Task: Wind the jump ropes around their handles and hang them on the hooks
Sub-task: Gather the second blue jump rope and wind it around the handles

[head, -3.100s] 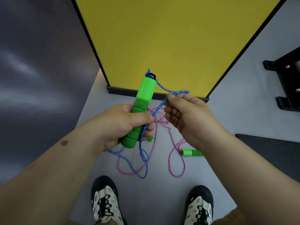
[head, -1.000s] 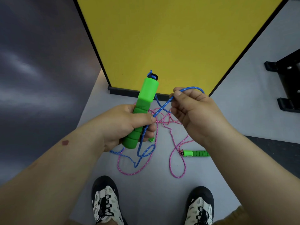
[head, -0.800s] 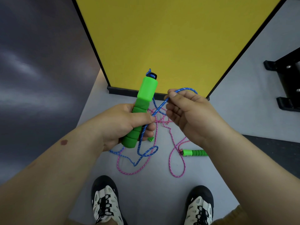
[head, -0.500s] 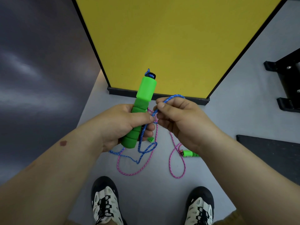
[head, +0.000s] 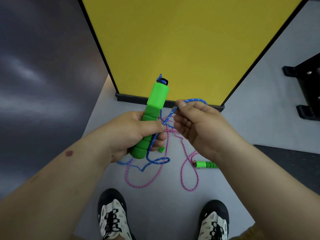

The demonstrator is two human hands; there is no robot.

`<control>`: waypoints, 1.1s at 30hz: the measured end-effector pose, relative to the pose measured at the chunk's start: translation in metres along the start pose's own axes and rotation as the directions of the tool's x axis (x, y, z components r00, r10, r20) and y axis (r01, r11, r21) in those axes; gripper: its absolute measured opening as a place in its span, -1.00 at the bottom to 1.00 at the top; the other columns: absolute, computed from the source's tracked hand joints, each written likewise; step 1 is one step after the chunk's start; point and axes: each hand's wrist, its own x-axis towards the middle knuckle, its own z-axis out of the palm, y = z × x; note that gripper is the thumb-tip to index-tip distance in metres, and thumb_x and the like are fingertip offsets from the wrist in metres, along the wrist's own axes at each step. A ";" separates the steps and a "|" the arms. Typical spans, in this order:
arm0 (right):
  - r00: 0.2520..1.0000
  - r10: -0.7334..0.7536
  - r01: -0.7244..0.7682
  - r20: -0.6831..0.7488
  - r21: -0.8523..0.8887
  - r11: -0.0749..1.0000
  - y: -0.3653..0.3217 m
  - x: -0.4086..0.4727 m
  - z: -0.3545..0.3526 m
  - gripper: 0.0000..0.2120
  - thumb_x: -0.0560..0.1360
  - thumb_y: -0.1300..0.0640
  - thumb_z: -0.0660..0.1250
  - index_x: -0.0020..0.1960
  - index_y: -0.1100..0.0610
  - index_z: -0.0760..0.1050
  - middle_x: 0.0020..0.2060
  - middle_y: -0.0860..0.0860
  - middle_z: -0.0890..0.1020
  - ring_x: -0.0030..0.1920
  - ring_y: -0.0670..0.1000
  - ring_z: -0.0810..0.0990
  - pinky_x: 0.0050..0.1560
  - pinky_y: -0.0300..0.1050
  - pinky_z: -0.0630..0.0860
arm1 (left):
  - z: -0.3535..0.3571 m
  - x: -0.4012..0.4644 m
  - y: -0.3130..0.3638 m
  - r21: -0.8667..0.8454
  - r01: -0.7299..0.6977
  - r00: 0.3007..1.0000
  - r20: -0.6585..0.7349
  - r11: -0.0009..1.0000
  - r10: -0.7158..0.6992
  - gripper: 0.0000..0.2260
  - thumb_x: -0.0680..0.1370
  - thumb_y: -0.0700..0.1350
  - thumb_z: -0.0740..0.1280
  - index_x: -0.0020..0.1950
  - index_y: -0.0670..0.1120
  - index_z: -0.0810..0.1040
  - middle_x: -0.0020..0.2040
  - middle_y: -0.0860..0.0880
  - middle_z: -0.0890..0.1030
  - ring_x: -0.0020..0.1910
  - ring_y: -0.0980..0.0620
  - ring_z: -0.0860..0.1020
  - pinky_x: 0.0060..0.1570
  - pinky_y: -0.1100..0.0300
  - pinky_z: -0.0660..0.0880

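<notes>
Between the two forearms, above the grey floor [head: 242, 129], the left hand [head: 131, 134] grips a green handle [head: 152, 116] upright and slightly tilted, fingers curled round its ribbed foam part, thumb pressed on the blue rope [head: 166, 118] where it crosses the grip. That rope comes out of the black cap at the handle's top, and another stretch runs from under the thumb up to the right hand [head: 197, 125], which pinches it between thumb and fingertips; a short blue arc shows over the knuckles. Half a second ago this hand sat close against the left thumb; now it has drawn away to the right and a little up, so the strand between the hands is longer and straighter. The left hand and handle have hardly shifted. Below, the blue slack lies in a loop on the floor, crossing the pink rope [head: 188, 177], whose loops spread before the two shoes [head: 112, 217]. A second green handle [head: 206, 165], on the pink rope, lies flat by the right wrist, more of it showing than before. Behind stands the yellow panel [head: 181, 40]
</notes>
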 end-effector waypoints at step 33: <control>0.994 -0.107 0.108 0.017 -0.106 0.988 0.000 -0.001 0.000 -0.89 0.57 0.25 0.37 -0.12 0.19 0.62 -0.13 0.04 0.66 -0.25 -0.04 0.56 -0.16 -0.17 0.55 | 0.002 -0.003 0.002 -0.031 0.015 1.000 0.000 0.999 -0.015 -0.86 0.56 -0.22 0.42 0.07 -0.24 0.60 -0.21 -0.14 0.68 -0.26 -0.03 0.65 -0.21 0.15 0.62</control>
